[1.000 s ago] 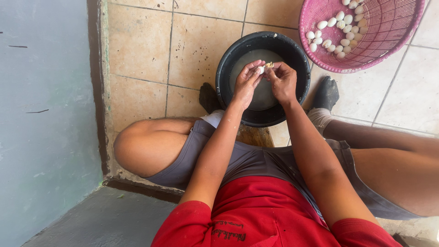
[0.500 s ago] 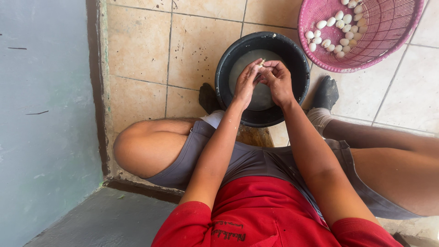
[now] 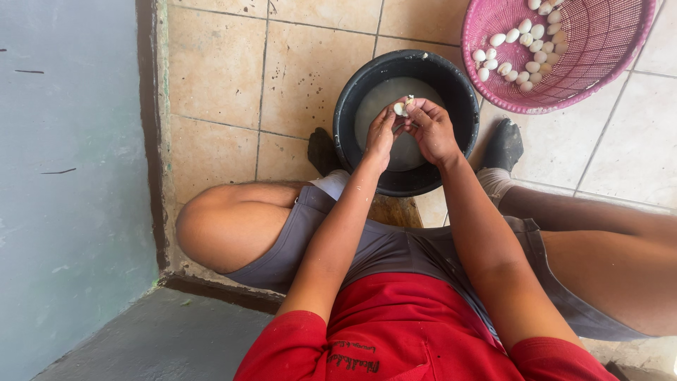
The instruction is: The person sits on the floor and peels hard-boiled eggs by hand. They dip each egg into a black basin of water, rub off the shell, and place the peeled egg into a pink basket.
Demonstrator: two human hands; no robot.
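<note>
Looking down from head camera: grey-blue wall [image 3: 67, 176] stood at left, beige tiled floor [image 3: 218, 70] beside it, dark raised edge between. Person sat, knees apart, red shirt, grey shorts. Black bucket [image 3: 352, 99] holding cloudy water sat between feet. Left hand [image 3: 381, 134] and right hand [image 3: 431, 129] met above bucket, fingertips together pinching small white egg [image 3: 400, 108]. Pink basket [image 3: 599, 63] of white eggs stood at upper right, touching bucket rim. Compared with half second before, hands stayed almost unmoved.

black bucket [image 3: 352, 106], pink basket [image 3: 606, 63], white eggs [image 3: 518, 49], red shirt [image 3: 402, 331]
</note>
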